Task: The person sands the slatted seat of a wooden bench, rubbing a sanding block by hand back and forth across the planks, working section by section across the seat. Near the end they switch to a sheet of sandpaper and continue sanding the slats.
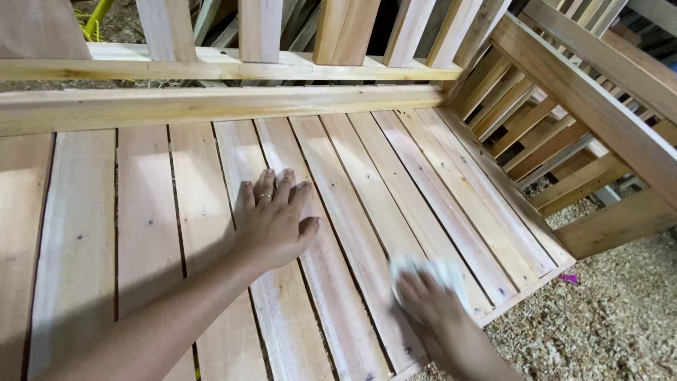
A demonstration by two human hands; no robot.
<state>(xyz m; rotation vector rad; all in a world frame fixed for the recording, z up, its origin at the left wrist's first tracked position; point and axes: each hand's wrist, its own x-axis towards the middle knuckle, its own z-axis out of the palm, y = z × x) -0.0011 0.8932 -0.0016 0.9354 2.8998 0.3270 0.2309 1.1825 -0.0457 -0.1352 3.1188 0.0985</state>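
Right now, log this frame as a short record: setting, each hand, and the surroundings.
setting: unfinished wooden bench with a slatted seat, seen from above
left hand: flat on the slats, fingers spread, ring on one finger
right hand: pressing a white pad onto a slat near the front edge; blurred
backrest: upright slats
armrest: at right
ground: covered in sawdust

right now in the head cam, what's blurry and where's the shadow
Head view: the right hand and its white cloth are motion-blurred; the left hand is sharp, flat on the seat slats; soft shadow lies beside the left forearm, lower left; no harsh glare.
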